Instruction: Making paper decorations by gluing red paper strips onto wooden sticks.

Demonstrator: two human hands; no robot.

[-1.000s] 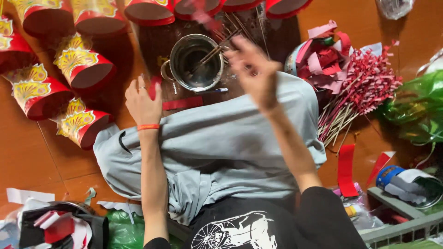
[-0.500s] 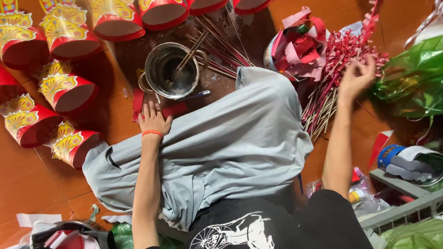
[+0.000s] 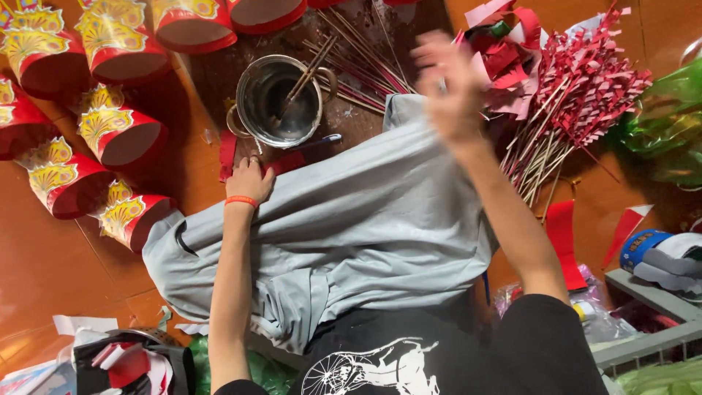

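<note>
Steel pot, stick bundle flank grey cloth; cloth bare.

Orange floor under red cups, pot, sticks.

Even, soft daylight; glare sheens the glossy orange floor; the raised right hand smears with motion blur.

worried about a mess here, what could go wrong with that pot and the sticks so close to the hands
The right hand is blurred, moving above the loose thin sticks; a sweep could scatter them. The metal pot sits right at the edge of the grey cloth, with sticks leaning in it, so a tug might tip it. The left hand presses a red paper piece, which could crease.
</note>
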